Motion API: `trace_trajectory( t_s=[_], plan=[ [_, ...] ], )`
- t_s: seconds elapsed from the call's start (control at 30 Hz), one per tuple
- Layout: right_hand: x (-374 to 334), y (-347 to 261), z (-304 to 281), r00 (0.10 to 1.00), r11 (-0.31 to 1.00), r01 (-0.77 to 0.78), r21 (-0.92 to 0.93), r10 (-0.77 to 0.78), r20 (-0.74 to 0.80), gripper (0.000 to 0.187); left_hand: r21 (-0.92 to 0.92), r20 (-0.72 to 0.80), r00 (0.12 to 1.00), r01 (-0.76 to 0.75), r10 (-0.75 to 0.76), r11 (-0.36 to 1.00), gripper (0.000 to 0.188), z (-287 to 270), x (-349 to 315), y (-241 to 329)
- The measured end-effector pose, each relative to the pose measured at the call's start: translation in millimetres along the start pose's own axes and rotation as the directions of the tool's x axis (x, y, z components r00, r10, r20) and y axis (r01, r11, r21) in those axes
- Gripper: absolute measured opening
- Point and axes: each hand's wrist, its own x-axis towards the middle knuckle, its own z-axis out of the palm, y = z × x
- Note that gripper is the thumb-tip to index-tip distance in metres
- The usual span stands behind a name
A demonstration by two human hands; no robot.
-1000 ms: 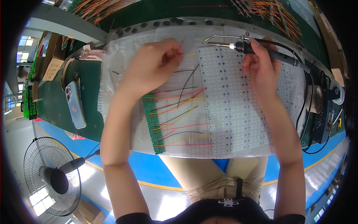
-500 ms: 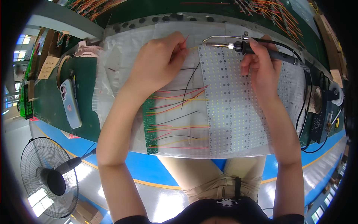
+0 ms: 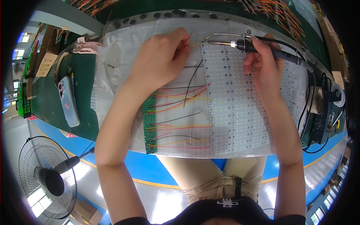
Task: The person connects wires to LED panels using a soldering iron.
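Red wire (image 3: 191, 36) in one hand, soldering iron (image 3: 255, 49) in the other

So the left hand (image 3: 163, 58) has its thumb and finger pinched tight on the red wire, with the end poking up past the fingertips. A yellow wire (image 3: 196, 44) comes out just right of that pinch and heads for the near corner of the pale dotted panel (image 3: 236, 97). Can't tell if it's in the pinch too.

The right hand (image 3: 267, 67) is wrapped around the iron's handle, panel right underneath it. The tip points left from that grip, toward the pinch, and sits by the same corner. Touching or hovering? No clue from this angle. A bent metal tube (image 3: 225, 35) runs alongside the tip.

Below the left hand there's a green circuit board (image 3: 150, 123), with a row of wires (image 3: 180, 147) spread from it toward the panel.

My read: this is the lining-up step, wire and tip both near the panel's edge. I'd say the next move calls for a steady left pinch and small, careful tip control, clear of the fingers.
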Motion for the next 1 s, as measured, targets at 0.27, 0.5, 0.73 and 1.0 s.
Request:
trace_trajectory(
  t_s=[0.27,0.5,0.73,1.0],
  plan=[
    [0.5,-0.3,-1.3,1.0,1.0,-0.006,-0.009,0.006,0.016,0.016,0.016,0.008,1.0,0.008,-0.008,1.0,0.008,-0.2,0.0,1.5],
    [1.2,0.9,1.6,1.0,1.0,0.011,-0.004,-0.011,-0.015,0.016,0.01,0.006,1.0,0.011,-0.011,1.0,0.008,-0.4,-0.6,1.2],
    [0.4,-0.8,-0.5,1.0,0.999,-0.012,-0.043,0.012,0.006,0.017,0.024,0.003,1.0,0.007,-0.007,1.0,0.008,0.2,0.0,1.8],
    [0.7,1.1,-3.5,0.999,0.998,-0.015,-0.067,0.017,0.033,0.019,0.035,-0.009,1.0,0.004,-0.004,0.999,0.008,0.9,-0.4,2.1]
  ],
)
